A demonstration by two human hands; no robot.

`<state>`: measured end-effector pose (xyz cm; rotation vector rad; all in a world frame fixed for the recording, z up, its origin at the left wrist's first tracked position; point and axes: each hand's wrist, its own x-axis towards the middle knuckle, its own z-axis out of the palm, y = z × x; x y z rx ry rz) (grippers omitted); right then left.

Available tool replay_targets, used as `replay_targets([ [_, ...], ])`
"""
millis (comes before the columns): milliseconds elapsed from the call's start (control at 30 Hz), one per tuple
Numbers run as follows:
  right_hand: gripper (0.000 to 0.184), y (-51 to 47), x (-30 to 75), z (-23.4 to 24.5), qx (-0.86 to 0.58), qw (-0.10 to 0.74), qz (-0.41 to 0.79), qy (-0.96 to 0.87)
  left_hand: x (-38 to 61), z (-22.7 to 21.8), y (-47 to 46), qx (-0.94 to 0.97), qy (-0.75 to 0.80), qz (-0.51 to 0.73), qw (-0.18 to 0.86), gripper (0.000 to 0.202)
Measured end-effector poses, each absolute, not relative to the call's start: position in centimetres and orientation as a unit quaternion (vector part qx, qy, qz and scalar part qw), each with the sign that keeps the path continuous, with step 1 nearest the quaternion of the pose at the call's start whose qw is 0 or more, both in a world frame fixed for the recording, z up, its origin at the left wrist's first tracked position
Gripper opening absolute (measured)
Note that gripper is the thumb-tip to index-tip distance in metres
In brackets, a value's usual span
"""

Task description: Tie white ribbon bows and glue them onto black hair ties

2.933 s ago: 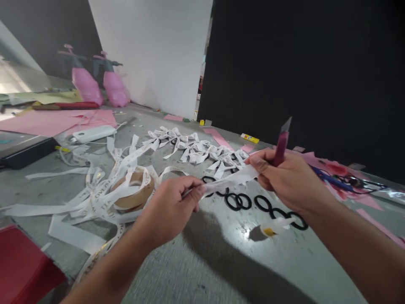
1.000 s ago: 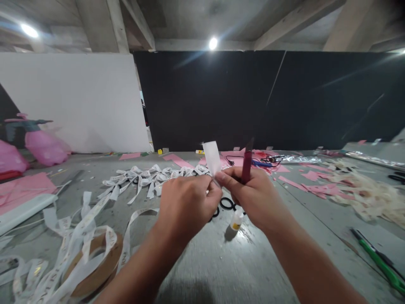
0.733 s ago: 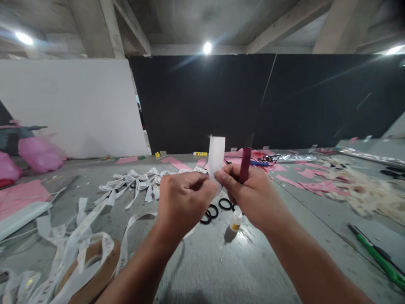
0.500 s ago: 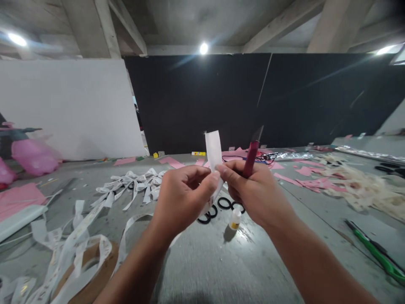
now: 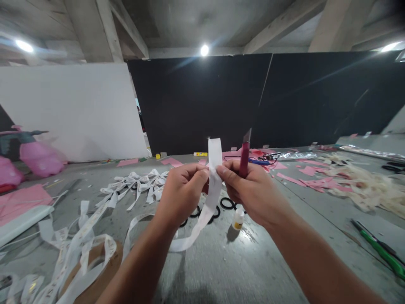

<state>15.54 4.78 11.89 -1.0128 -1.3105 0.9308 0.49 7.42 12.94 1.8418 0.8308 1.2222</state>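
My left hand [image 5: 182,192] and my right hand [image 5: 249,190] are raised close together, both pinching a white ribbon [image 5: 212,181] between thumb and fingers. The ribbon's cut end stands up above my fingers and its tail loops down to the floor towards the ribbon spool [image 5: 91,266] at lower left. My right hand also grips a dark red utility knife [image 5: 244,154], its blade pointing up. Below my hands lie black rings [image 5: 226,203] and a small glue bottle [image 5: 238,217].
A row of finished white ribbon bows [image 5: 136,183] lies on the grey floor at left. Pink paper scraps [image 5: 303,173] and pale shredded material [image 5: 363,192] spread at right. A green-handled tool [image 5: 379,253] lies lower right. Pink figures [image 5: 34,156] stand far left.
The view has lifted from the floor to the far wall. My hands came together and raised the ribbon upright; since half a second ago more ribbon has slid up through my fingers.
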Motion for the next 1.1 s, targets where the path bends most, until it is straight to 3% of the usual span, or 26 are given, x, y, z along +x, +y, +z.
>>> replay_targets([
  [267, 0.028, 4.96, 15.73, 11.97, -0.445, 0.582, 0.378, -0.567, -0.12, 12.81, 8.03, 0.762, 0.309, 0.408, 0.397, 0.021],
  [467, 0.036, 5.06, 15.55, 12.12, -0.485, 0.567, 0.317, -0.585, -0.17, 12.78, 8.32, 0.769, 0.312, 0.389, 0.399, 0.021],
  [1100, 0.031, 5.32, 15.57, 11.85, -0.501, 0.556, 0.293, -0.595, -0.07, 12.89, 7.95, 0.760, 0.281, 0.396, 0.431, 0.014],
])
